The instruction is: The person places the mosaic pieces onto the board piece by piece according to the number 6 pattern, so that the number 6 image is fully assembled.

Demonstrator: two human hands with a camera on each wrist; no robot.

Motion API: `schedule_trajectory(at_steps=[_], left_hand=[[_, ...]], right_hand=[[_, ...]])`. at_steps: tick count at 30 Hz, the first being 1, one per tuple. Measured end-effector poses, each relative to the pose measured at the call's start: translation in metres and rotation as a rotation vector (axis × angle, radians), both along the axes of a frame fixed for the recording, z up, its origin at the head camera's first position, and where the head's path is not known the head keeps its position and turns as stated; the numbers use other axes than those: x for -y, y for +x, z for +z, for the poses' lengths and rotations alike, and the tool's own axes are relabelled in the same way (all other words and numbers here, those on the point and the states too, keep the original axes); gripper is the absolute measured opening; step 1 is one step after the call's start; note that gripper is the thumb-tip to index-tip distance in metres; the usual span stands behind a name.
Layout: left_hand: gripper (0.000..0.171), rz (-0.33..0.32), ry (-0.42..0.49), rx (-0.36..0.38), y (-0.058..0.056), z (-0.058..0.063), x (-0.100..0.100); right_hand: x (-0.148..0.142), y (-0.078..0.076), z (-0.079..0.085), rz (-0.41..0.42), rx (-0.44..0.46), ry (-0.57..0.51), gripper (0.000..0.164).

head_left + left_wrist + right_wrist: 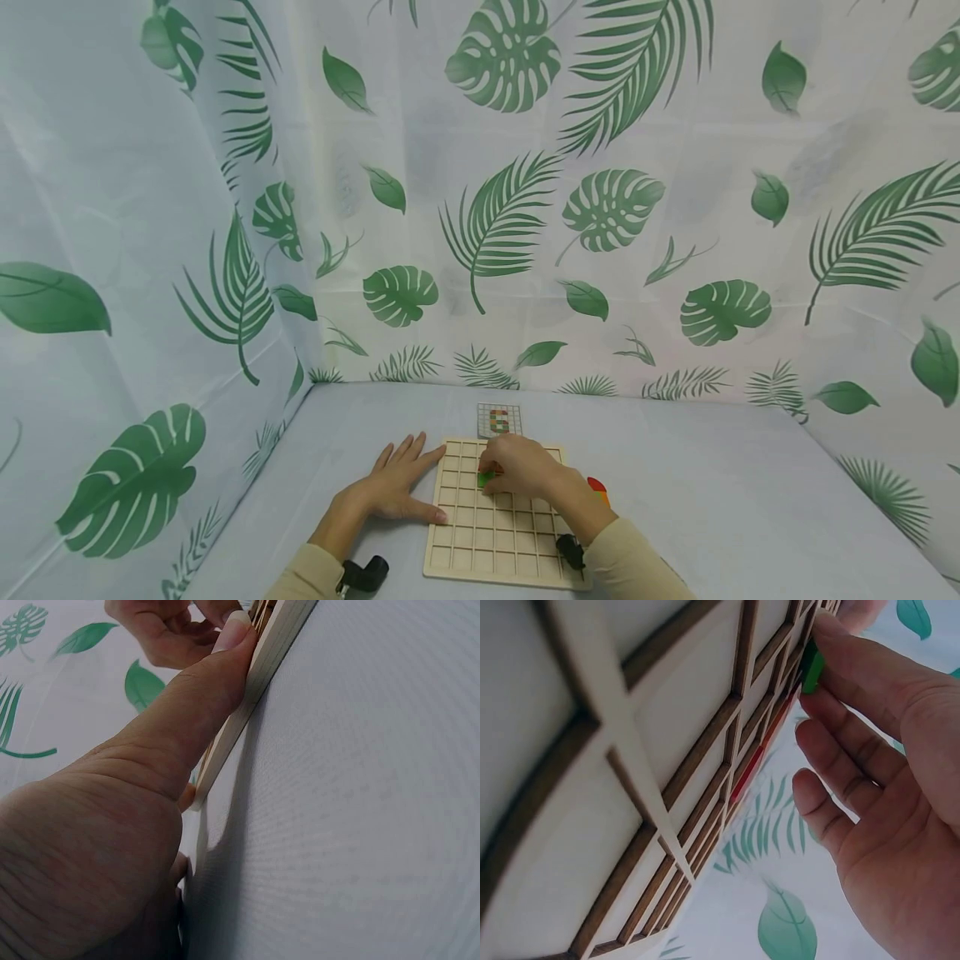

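A wooden grid board (472,537) lies on the white table. My right hand (521,467) is over its upper part and pinches a green tile (811,667) between thumb and finger, right at the grid. Close by, a red tile (748,774) sits in the board, seen in the right wrist view. My left hand (397,482) rests at the board's left edge, fingers spread, with the thumb (225,652) on the rim. Whether the green tile touches the board's floor I cannot tell.
Behind the board lies a small pattern card (498,419) with a coloured figure on a grid. Red and orange pieces (597,490) show partly to the right of the board, behind my right forearm. Leaf-printed cloth (495,250) surrounds the table at the back and sides.
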State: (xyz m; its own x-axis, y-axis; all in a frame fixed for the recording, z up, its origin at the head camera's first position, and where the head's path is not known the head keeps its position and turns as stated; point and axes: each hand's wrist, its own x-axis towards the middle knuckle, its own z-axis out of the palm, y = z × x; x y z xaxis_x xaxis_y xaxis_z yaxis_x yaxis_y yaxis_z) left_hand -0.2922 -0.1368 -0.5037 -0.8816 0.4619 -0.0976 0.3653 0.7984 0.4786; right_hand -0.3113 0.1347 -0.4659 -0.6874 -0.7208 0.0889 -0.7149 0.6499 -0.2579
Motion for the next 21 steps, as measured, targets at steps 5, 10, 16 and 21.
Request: schedule_trajectory(at_steps=[5,10,16,21], left_hand=[[0.114,-0.002,-0.004,0.004,-0.001,0.0005,0.0007],[0.114,0.0,-0.009,0.0,-0.0023,0.0003,0.0013],[0.114,0.002,-0.005,0.0,-0.002,-0.0005,0.0007],[0.114,0.005,-0.002,0.005,-0.0005,0.0002,-0.0007]], right_hand=[[0.0003,0.0003,0.0007,0.012,0.006,-0.005,0.013],[0.0017,0.0,0.0008,0.01,-0.013,0.004,0.009],[0.0025,-0.0012,-0.0017,-0.014,-0.02,0.017,0.011],[0.0006,0.0016,-0.0002,-0.016,-0.013,-0.01,0.017]])
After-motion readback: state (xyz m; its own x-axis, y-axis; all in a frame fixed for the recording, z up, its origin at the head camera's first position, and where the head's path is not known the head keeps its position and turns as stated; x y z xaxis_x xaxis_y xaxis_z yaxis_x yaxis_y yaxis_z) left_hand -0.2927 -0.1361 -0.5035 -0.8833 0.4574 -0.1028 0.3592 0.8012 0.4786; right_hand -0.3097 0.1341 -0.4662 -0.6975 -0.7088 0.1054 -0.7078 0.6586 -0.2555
